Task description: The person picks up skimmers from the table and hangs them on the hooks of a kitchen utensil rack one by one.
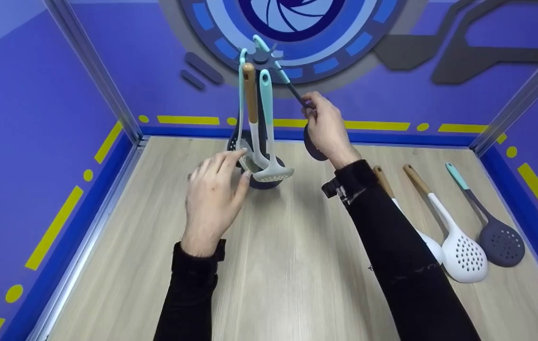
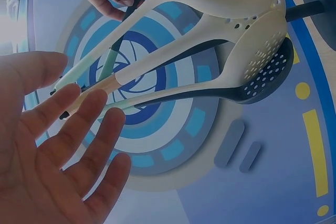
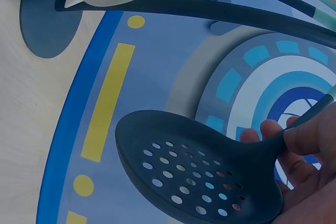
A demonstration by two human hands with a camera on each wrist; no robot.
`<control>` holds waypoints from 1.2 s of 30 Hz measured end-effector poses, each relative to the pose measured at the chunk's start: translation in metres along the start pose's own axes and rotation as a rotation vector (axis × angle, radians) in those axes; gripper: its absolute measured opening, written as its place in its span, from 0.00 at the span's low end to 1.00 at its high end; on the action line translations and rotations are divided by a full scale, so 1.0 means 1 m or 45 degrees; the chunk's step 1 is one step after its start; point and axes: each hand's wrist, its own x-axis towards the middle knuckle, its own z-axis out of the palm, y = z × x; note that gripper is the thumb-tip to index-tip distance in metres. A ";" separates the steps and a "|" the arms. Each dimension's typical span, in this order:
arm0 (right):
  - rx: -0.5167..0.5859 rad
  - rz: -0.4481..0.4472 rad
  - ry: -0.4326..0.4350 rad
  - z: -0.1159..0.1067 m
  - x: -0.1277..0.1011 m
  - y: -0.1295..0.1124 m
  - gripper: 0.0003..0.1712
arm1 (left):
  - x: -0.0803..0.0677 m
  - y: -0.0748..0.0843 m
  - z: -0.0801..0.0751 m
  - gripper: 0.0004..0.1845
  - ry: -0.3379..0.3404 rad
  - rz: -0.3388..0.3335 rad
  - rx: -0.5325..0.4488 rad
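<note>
My right hand (image 1: 328,128) pinches the neck of a dark slotted skimmer (image 3: 184,177) with a mint handle, just above its perforated head. The handle's end reaches the hooked top of a dark utensil stand (image 1: 260,58); whether it hangs there I cannot tell. Several utensils hang on the stand: a pale skimmer with a mint handle (image 1: 269,175), a white utensil with a wooden handle (image 1: 251,97) and a dark perforated one (image 2: 270,74). My left hand (image 1: 214,194) is beside their heads, fingers extended and spread, holding nothing; contact is unclear in the head view.
On the right of the wooden table (image 1: 273,284) lie a white skimmer (image 1: 468,258) with a wooden handle and a dark skimmer (image 1: 501,241) with a mint handle. Another wooden-handled utensil (image 1: 382,182) is partly under my right arm. Blue panels (image 1: 37,142) enclose the table.
</note>
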 end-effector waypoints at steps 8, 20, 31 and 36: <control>0.026 0.022 -0.011 0.000 0.001 -0.002 0.21 | -0.001 -0.001 0.000 0.23 -0.013 -0.007 0.000; 0.029 -0.009 -0.014 0.002 0.003 0.002 0.22 | -0.001 -0.002 0.001 0.23 -0.022 -0.012 -0.003; -0.098 0.009 0.005 0.002 0.004 0.003 0.21 | -0.002 -0.004 0.005 0.23 -0.024 -0.006 0.001; -0.126 0.008 0.027 0.003 0.005 0.004 0.20 | -0.002 -0.004 0.005 0.24 -0.035 -0.013 -0.002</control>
